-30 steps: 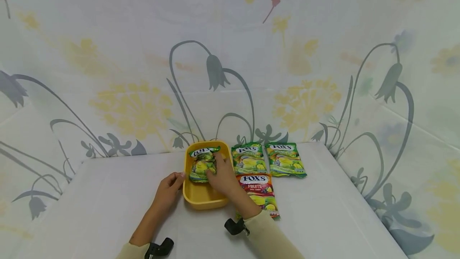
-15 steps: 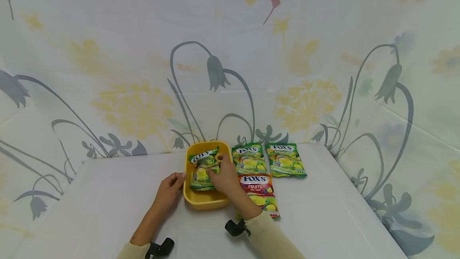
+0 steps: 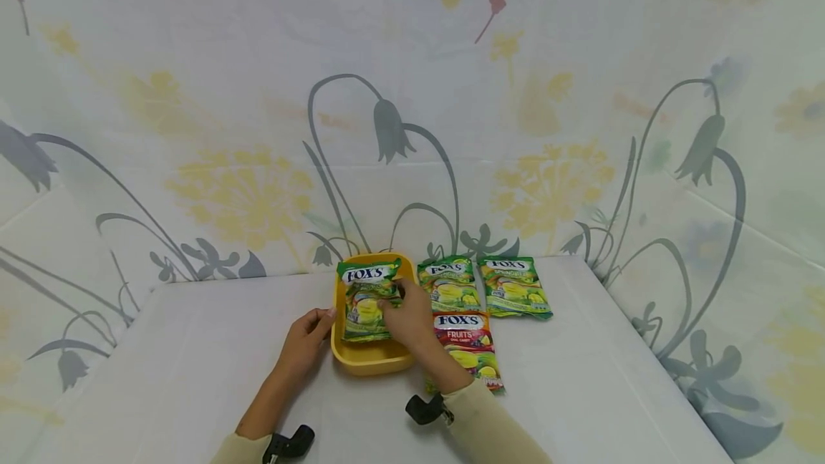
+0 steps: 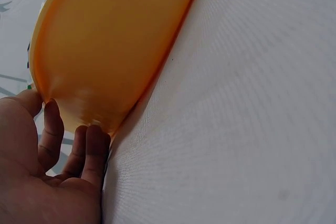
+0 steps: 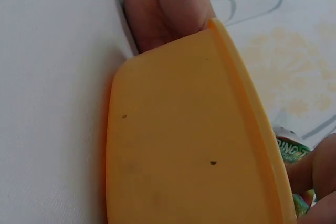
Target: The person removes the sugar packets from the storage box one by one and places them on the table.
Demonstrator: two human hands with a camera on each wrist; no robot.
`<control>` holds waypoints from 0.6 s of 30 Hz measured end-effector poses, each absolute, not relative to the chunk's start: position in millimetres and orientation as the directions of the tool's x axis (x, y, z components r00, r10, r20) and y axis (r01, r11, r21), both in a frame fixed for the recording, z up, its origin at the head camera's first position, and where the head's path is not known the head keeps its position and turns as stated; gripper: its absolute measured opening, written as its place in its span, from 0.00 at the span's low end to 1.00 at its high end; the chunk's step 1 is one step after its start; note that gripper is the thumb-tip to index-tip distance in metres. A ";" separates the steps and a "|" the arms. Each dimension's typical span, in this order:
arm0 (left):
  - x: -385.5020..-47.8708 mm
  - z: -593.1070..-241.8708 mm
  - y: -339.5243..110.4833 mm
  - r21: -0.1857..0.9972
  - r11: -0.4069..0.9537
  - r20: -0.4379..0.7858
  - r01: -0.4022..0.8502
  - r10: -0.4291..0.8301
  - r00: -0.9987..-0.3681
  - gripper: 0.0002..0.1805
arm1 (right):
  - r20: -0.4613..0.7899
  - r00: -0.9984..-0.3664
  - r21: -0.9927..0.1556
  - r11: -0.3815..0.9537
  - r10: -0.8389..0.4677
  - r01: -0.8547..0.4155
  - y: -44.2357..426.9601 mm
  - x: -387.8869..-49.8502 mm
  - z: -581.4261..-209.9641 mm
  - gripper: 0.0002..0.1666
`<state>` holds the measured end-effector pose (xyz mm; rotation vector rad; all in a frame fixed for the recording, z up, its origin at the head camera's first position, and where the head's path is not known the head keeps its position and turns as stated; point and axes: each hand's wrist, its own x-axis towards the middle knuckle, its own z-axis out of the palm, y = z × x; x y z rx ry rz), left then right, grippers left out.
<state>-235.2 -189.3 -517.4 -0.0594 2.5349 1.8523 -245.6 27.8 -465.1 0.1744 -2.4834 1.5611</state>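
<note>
A yellow plastic tub stands on the white table, left of the candy bags. My left hand holds its left side; in the left wrist view the thumb and forefinger pinch the rim while other fingers lie against the tub's wall. My right hand reaches over the tub's right side and pinches the right edge of a green Fox's candy bag. That bag is in the tub's opening, its label facing up. Whether it touches the tub's floor, I cannot tell. In the right wrist view only a sliver of the bag shows past the rim.
Right of the tub lie two more green Fox's bags, one nearer and one farther right. A red Fox's Fruits bag lies in front of them, partly behind my right forearm. A flower-printed cloth hangs behind the table.
The green bag in my right hand has shifted slightly right and straightened out, so its Fox's label reads more plainly. My right hand moved a little right with it. The left hand stays on the tub.
</note>
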 end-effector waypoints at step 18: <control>-235.2 -518.2 -186.3 0.960 0.281 0.001 -0.009 -0.034 -0.999 0.23 | 0.191 -0.982 -0.935 0.304 0.005 -0.180 46.9 -228.9 -442.6 0.25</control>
